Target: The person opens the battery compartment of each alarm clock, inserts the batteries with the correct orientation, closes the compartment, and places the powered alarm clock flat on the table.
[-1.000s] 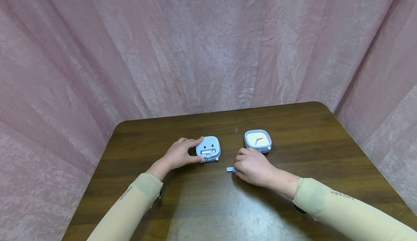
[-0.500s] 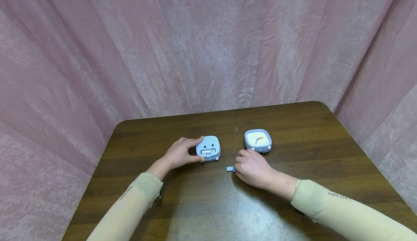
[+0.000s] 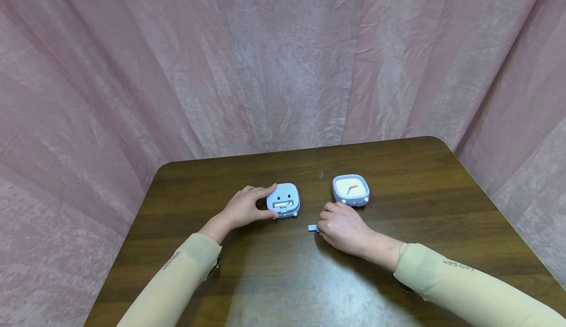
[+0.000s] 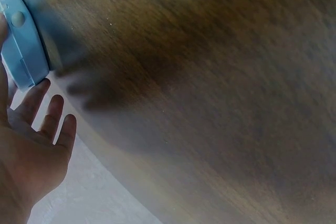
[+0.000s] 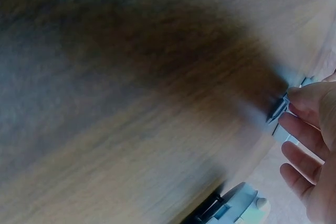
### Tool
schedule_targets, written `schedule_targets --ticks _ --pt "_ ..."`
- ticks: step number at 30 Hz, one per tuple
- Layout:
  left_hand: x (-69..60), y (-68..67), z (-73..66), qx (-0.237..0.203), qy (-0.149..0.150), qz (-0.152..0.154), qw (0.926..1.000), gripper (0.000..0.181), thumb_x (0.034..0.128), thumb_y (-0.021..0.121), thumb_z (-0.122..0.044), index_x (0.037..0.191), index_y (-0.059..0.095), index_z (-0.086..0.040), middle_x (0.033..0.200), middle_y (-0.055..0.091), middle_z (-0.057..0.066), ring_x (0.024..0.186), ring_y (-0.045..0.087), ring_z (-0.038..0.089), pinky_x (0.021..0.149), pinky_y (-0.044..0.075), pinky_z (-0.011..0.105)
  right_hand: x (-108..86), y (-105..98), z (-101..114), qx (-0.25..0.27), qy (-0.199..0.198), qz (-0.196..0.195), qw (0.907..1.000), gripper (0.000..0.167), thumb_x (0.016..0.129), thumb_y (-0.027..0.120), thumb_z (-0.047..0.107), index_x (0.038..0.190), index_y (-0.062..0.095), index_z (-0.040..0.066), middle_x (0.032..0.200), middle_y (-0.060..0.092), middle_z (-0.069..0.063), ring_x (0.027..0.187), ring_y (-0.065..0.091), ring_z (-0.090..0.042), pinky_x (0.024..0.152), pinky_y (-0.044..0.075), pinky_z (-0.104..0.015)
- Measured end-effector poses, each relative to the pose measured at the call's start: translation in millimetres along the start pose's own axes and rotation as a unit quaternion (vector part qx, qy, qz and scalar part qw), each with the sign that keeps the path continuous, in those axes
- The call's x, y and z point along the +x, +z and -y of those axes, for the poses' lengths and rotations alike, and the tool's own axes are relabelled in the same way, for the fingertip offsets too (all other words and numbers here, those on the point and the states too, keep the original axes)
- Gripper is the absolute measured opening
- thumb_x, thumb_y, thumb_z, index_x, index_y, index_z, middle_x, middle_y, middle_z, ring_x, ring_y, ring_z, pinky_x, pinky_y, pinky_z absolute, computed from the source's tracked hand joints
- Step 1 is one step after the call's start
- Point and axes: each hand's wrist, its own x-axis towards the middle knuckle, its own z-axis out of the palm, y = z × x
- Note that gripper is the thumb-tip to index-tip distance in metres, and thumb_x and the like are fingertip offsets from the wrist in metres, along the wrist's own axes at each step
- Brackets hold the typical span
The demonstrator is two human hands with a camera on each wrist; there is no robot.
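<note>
A light blue alarm clock [image 3: 288,193] lies face down on the table, its back showing two dark eye marks and an uncovered battery slot with something light in it. My left hand [image 3: 244,208] grips its left side between thumb and index finger; in the left wrist view the clock's side [image 4: 29,56] meets the fingers. To the right, my right hand [image 3: 345,230] pinches a small flat blue strip [image 3: 312,228], like a battery cover, close to the tabletop. Most of the strip is hidden by the fingers; the right wrist view shows its dark edge [image 5: 278,109].
A second blue alarm clock [image 3: 351,186] lies face up just beyond the right hand, with a white dial and an orange hand. The brown wooden table [image 3: 283,273] has rounded far corners. Pink curtains [image 3: 283,62] hang behind and at both sides.
Almost nothing differs. The right forearm has shifted very slightly left, and the whole scene sits a touch higher in view. Both hands keep their holds.
</note>
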Motion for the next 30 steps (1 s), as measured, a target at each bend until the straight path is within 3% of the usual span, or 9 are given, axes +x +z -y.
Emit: schedule_targets --ticks 13,30 --pt "0.7 1.4 1.3 0.003 0.004 -0.005 1.0 0.094 0.0826 0.072 -0.07 0.16 0.036 -0.03 0.155 0.048 0.001 0.137 0.043 0.031 0.112 0.033 0.055 0.8 1.4 -1.0 0.007 0.0 -0.015 0.9999 0.011 0.083 0.081 0.017 0.076 0.074 0.013 0.073 0.064 0.005 0.084 0.058 -0.022 0.073 0.047 -0.038" --pt "0.8 3.6 2.2 0.001 -0.004 -0.003 1.0 0.096 0.0817 0.071 -0.072 0.161 0.034 -0.032 0.156 0.046 -0.001 0.138 0.042 0.029 0.112 0.032 0.055 13.8 -4.6 -4.2 0.018 0.03 -0.044 0.9984 0.009 0.083 0.08 0.014 0.076 0.075 0.014 0.076 0.069 0.004 0.089 0.062 -0.023 0.077 0.051 -0.039"
